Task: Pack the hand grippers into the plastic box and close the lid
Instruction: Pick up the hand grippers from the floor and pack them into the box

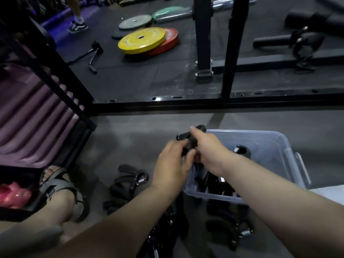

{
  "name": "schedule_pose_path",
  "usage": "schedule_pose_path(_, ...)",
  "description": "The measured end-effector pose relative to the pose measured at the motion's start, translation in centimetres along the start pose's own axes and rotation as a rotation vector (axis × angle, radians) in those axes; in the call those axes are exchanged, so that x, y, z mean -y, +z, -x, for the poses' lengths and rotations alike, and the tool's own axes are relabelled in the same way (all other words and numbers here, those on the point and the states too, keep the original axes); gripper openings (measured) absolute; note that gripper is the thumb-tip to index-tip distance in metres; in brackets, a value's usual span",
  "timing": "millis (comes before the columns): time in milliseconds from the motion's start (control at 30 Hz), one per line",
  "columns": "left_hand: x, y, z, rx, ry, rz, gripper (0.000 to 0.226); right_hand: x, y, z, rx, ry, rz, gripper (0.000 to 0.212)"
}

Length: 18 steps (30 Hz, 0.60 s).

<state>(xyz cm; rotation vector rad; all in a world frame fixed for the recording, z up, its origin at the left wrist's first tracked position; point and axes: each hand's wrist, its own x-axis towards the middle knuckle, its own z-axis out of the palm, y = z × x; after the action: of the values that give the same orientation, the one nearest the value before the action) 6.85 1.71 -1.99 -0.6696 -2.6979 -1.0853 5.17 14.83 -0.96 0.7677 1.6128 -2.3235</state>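
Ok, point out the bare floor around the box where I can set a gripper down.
Bare floor lies between the box and the black rack bar beyond it, and off its far-left corner toward the purple mats. It is crowded on the box's near side and left, where loose grippers lie.

The left hand [172, 164] and the right hand [208, 148] are together gripping a black hand gripper [187, 136] above the left edge of the clear plastic box [270, 138]. More packed grippers [242, 150] are lying inside the box, and loose grippers [130, 180] are lying on the floor [130, 131] just beside it.
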Motion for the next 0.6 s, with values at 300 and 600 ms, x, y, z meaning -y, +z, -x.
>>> schedule_pose_path(300,0.1,2.1,3.2,0.196,0.251,-0.299,0.058,1.5,-6.7,1.1,-0.384,-0.038,0.215,0.021)
schedule_pose_path(600,1.7,6.2,2.6,0.267,-0.263,-0.159,0.069,-1.4,-8.7,1.4,-0.370,0.081,0.394,0.015)
